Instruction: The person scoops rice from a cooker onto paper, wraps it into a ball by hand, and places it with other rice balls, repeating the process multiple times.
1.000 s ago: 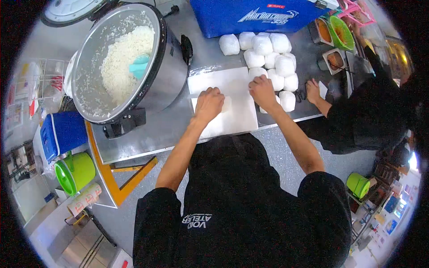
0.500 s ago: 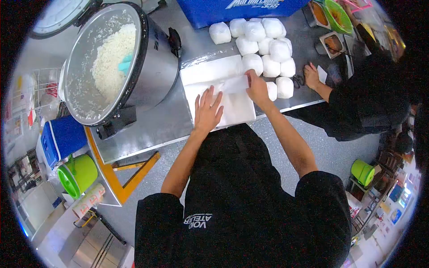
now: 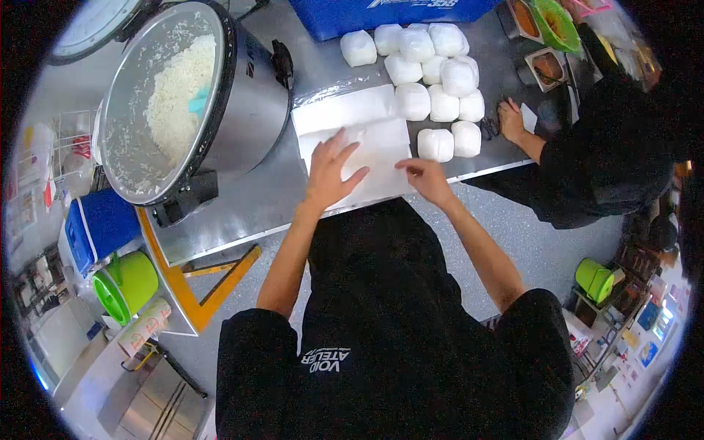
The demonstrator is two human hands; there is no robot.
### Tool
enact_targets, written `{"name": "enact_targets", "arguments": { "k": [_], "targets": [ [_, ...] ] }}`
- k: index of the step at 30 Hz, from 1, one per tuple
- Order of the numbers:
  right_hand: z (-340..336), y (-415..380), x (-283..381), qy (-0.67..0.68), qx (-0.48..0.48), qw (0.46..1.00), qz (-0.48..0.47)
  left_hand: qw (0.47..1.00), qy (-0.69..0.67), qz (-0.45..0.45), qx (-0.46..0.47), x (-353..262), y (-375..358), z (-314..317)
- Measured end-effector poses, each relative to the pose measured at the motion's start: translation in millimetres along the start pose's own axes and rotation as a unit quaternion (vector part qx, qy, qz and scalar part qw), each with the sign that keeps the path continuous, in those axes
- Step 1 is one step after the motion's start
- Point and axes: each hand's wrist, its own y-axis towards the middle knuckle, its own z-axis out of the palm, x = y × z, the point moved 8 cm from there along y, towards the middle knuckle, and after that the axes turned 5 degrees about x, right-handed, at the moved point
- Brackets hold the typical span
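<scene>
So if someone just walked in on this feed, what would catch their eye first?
Probably the big open rice cooker at the left of the metal table, with white rice and a teal scoop inside. Next, the cluster of white wrapped bundles at the table's far side. Between them, the left hand lies spread on a white paper sheet, while the right hand is at the sheet's near right corner.

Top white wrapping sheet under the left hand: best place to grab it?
Take the white sheet at its near right corner, coming from the right hand side. It lies flat on the stack, the left hand covers its left half, and that corner sits bare.
</scene>
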Motion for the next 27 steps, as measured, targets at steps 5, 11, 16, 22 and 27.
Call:
{"name": "enact_targets", "arguments": {
  "k": [5, 11, 16, 22, 27],
  "targets": [
    [-1, 16, -11, 0.291, -0.067, 0.933, 0.202, 0.997, -0.046, 0.03, 0.051, 23, -1, -15],
    [-2, 26, -27, 0.248, -0.105, 0.93, 0.249, 0.994, -0.086, -0.032, 0.058, 56, 39, -6],
    [-30, 16, 35, -0.06, -0.258, 0.952, 0.153, 0.981, -0.133, -0.089, 0.108, 75, 60, 3],
    [43, 70, 86, -0.189, -0.144, 0.967, -0.094, 0.998, -0.049, -0.02, 0.028, 58, 60, -1],
    [57, 93, 72, -0.251, -0.098, 0.959, -0.082, 0.99, 0.133, 0.014, -0.053, 38, 32, -9]
  ]
}}
